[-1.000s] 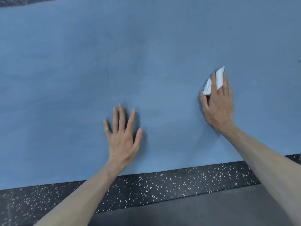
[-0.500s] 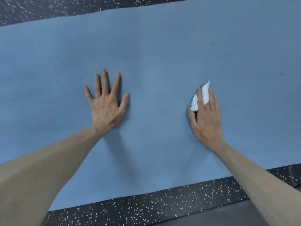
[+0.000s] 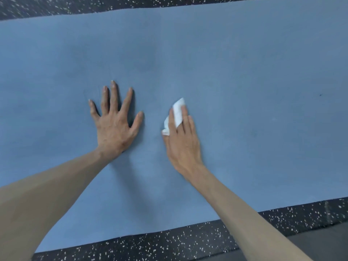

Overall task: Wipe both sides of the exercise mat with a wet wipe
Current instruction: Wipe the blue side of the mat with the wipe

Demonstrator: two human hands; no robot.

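Presently, findings as observed in the head view:

Exercise mat: the blue exercise mat (image 3: 244, 72) lies flat on the floor and fills most of the view from 9 to 3 o'clock; both long edges show, one at 12 and one at 6.

Floor: black speckled floor (image 3: 169, 242) borders the mat at 12 and 6 o'clock; it carries the mat directly, so the surface can take downward pressure.

Left hand: the left hand (image 3: 114, 127) rests palm-down just left of centre, fingers spread wide and straight, holding nothing. Judged purpose: a brace that bears the person's lean and pins the mat against sliding.

Right hand: the right hand (image 3: 181, 140) lies just right of centre, near the left hand but apart from it, its fingers laid straight and close together over the wipe.

Wet wipe: the white wet wipe (image 3: 178, 112) is folded small, pressed flat to the mat under the right fingers, a corner protruding at 12 o'clock. Judged purpose: a flat press spreads moisture evenly.

Grip state: no pinch seen on either side; the wipe is held by downward pressure alone.

Stage: upper face under wiping; mat not yet turned, in my judgement.

Risk: the wipe could bunch or slip free.
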